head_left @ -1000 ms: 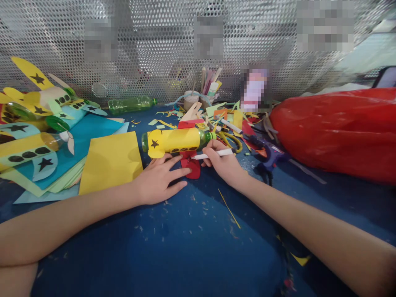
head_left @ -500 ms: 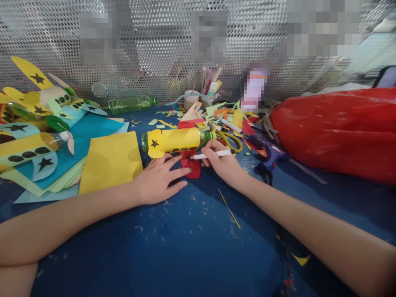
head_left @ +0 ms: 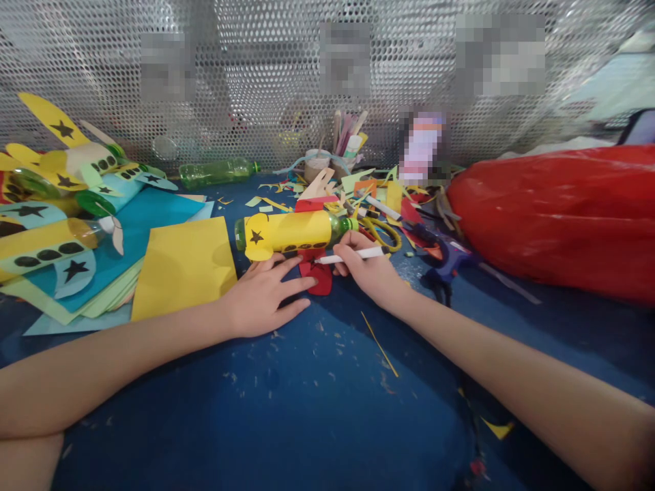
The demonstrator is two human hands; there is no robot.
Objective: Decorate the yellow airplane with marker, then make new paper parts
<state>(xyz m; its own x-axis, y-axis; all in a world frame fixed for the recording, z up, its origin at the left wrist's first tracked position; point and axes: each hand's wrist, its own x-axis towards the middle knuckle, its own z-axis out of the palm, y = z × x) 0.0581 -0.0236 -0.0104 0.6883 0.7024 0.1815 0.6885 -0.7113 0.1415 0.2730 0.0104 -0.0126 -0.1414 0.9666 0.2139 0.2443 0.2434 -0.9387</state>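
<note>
My right hand [head_left: 369,271] grips a white marker [head_left: 353,256] whose tip rests on a small red paper piece [head_left: 317,275] lying on the blue table. Fingers of my left hand [head_left: 265,296] are spread flat on the table, with the fingertips pressing the left edge of that red piece. Just behind both hands lies a green plastic bottle wrapped in yellow paper [head_left: 291,232], with a black star and a row of black dots on it.
Yellow paper sheet [head_left: 183,266] and a stack of coloured sheets with finished bottle planes [head_left: 61,198] lie at left. A green bottle [head_left: 217,172], cups of sticks [head_left: 335,153], yellow-handled scissors [head_left: 383,232], a glue gun [head_left: 447,259] and a big red bag [head_left: 557,211] sit behind and right.
</note>
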